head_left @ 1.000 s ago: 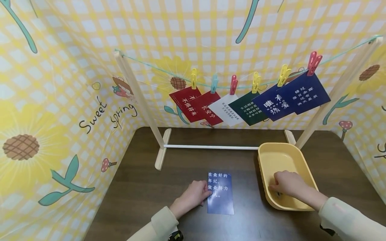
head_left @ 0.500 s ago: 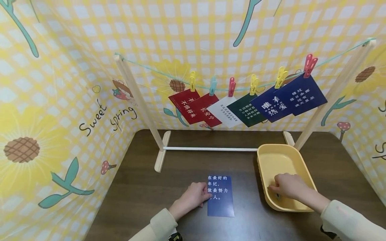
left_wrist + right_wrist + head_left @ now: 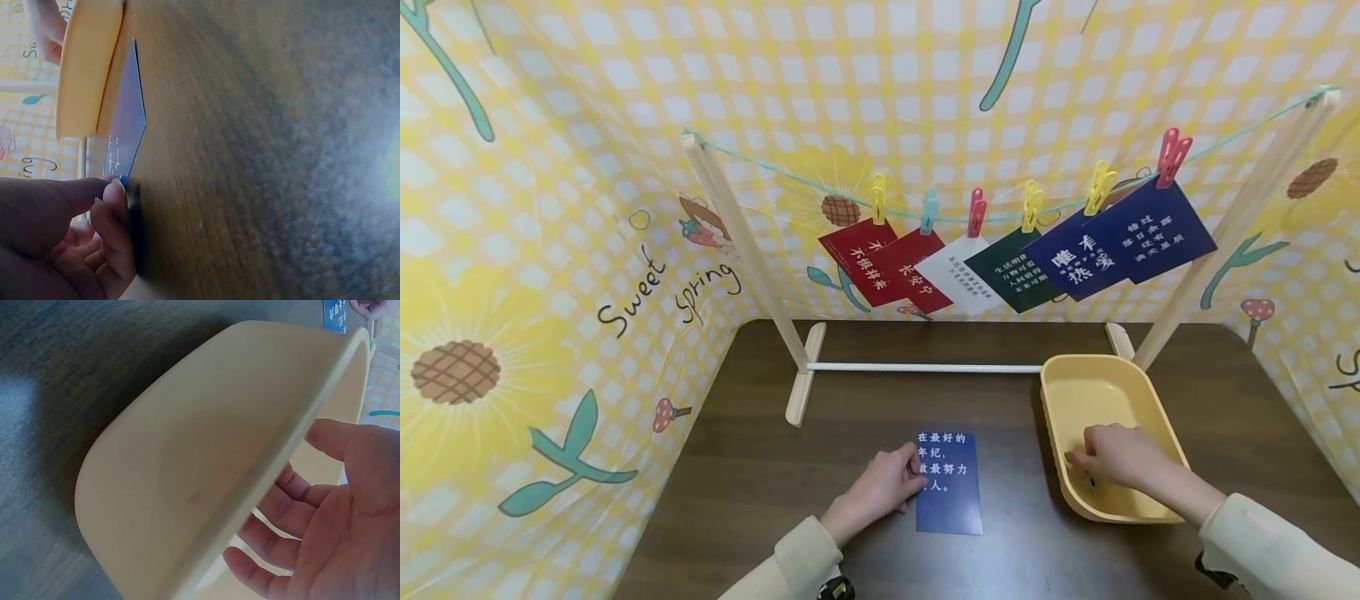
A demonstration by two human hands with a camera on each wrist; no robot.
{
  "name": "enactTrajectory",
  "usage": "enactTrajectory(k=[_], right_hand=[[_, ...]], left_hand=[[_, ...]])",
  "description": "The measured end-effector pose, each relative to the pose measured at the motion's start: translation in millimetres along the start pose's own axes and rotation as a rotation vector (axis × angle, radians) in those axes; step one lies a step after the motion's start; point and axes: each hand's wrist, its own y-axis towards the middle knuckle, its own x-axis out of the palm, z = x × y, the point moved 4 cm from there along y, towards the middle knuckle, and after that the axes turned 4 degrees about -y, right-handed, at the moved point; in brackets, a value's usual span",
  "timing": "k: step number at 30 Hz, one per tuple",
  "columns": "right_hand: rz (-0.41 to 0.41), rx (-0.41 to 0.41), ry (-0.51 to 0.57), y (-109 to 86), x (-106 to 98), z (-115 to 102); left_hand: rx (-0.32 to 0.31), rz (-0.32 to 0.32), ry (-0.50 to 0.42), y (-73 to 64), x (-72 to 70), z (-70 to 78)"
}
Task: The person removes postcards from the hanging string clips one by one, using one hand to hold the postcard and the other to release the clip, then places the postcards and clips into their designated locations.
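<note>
A dark blue card (image 3: 949,492) printed with white characters lies on the table. My left hand (image 3: 877,482) pinches its left edge between thumb and fingers; in the left wrist view, thumb and index meet at the corner of the card (image 3: 125,134). My right hand (image 3: 1126,455) reaches down into a yellow plastic basin (image 3: 1093,392). Its fingers (image 3: 284,512) are bent, and the rim hides some fingertips, so I cannot tell whether they hold anything. Below that hand, a small dark-and-pale thing (image 3: 1091,482) shows on the basin floor, too small to identify.
Behind stands a wooden frame (image 3: 1232,242) with a green string. Several cards, such as a red card (image 3: 861,262) and a green card (image 3: 1015,271), hang there from coloured clothespins, including a yellow clothespin (image 3: 879,200). A white rod (image 3: 925,367) runs low between the feet. Patterned cloth surrounds the table.
The view shifts slightly. Both hands stay nearly in place, the left at the card and the right in the basin. The small thing beneath the right hand shows a little more clearly.
</note>
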Motion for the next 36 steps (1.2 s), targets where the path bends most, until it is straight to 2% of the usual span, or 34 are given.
enactTrajectory(k=[9, 19, 25, 32, 36], right_hand=[[-0.002, 0.015, 0.072, -0.7, -0.4, 0.7], [0.017, -0.003, 0.134, 3.4, -19.2, -3.7], [0.082, -0.046, 0.139, 14.0, -37.9, -10.9], [0.139, -0.041, 0.154, 29.4, -62.3, -33.5], [0.184, -0.028, 0.176, 38.4, -71.9, -49.0]], left_hand=[[-0.007, 0.004, -0.018, -2.5, -1.9, 1.7], [-0.030, 0.015, 0.011, -2.2, -2.2, 1.6], [-0.005, 0.069, 0.065, -2.0, -9.9, 3.2], [0.028, 0.131, 0.017, 4.9, -23.4, 1.9], [0.043, 0.186, -0.042, 10.6, -33.3, 1.5]])
